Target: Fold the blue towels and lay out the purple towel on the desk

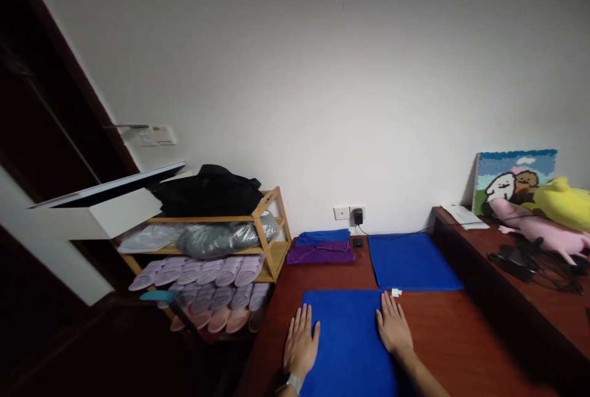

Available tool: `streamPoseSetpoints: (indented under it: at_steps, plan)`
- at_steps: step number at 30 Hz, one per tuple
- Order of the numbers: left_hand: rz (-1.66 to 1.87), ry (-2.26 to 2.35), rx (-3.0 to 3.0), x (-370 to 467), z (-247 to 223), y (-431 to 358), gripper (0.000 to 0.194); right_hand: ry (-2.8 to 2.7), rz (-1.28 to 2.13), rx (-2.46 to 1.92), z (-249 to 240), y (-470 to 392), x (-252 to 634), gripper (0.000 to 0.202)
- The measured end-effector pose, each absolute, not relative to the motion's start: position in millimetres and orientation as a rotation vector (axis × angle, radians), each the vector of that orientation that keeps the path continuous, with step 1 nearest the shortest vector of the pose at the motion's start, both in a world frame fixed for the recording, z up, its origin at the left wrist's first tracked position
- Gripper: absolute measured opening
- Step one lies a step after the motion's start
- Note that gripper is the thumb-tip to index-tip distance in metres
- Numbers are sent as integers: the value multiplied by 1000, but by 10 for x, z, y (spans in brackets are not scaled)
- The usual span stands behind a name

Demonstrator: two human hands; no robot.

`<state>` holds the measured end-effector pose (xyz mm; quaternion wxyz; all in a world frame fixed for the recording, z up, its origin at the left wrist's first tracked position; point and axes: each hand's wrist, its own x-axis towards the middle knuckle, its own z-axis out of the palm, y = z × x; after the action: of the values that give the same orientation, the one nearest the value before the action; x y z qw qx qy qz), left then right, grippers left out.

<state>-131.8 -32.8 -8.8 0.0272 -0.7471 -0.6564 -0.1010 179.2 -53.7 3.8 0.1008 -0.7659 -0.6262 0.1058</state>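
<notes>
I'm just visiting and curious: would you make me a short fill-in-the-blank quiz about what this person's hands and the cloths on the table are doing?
1. Both hands, the left hand and the right hand, lie flat on a cloth whose colour is ____.
2. A second blue cloth lies spread out farther along the table, toward the ____.
3. The folded blue cloth rests on top of a folded cloth coloured ____.
4. The wooden rack left of the table holds rows of ____.

Missing words: blue; wall; purple; slippers

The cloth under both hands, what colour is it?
The cloth is plain bright blue, flat under the left hand and right hand; the head view shows it.
</notes>
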Motion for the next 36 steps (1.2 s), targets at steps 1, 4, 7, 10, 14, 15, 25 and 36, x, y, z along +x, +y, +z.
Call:
streamPoseSetpoints:
  at_steps: [1, 4, 7, 10, 14, 15, 25, 36]
  plan:
    - [-302, -2031, -2307, -1321, -82, -331, 66, -1847, 313, -2260, 28, -543, 1790, 71]
    - [-253, -2042, -2298, -1344, -67, -335, 64, -1828, 313, -2239, 13, -547, 1788, 71]
    - [-270, -2002, -2277, -1284, -38, -317, 61, -1810, 316, -2212, -12, -529, 1795, 71]
    - [-358, -1883, -2365, -939, 40, -279, 59, -1809, 319, -2199, -51, -505, 1807, 71]
    - [-367, -1603, -2717, -99, 120, -222, 57, -1832, 314, -2218, -96, -488, 1815, 71]
    - [-368, -1564, -2771, 92, 115, -208, 58, -1840, 305, -2220, -104, -487, 1815, 71]
    - [-259, -1854, -2616, -557, 6, 32, 60, -1849, 272, -2251, -60, -527, 1805, 72]
    - [-288, -1935, -2411, -1033, -145, 78, 59, -1826, 195, -2379, -39, -447, 1767, 72]
